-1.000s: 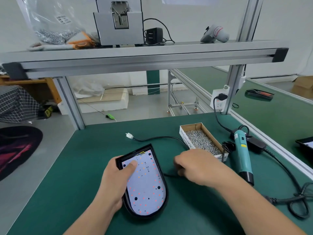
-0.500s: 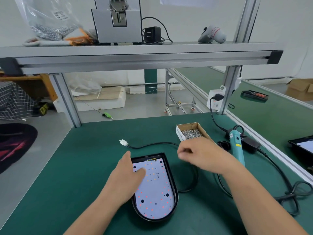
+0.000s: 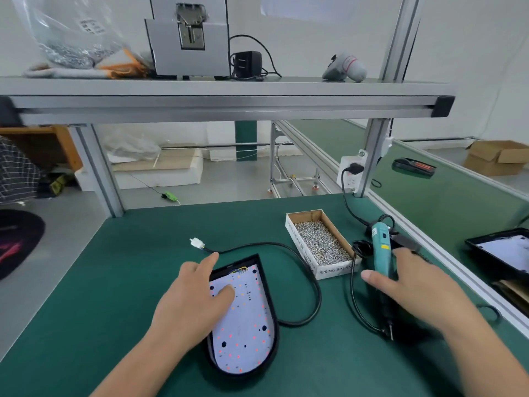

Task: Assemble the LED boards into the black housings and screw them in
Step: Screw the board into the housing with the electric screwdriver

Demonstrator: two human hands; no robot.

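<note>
Head view: left hand (image 3: 194, 299), fingers straight, presses LED board (image 3: 246, 333) into black housing (image 3: 273, 308) near bench (image 3: 114, 282) front edge. Right hand (image 3: 415, 285) spread over screwdriver (image 3: 380, 247) (not yet closed). Risk: lifted cord (image 3: 353, 299) could drag screw box (image 3: 300, 250).

Left hand (image 3: 194, 299) bare; right hand (image 3: 415, 290) bare; forearms bare to frame edge (nails short)
</note>
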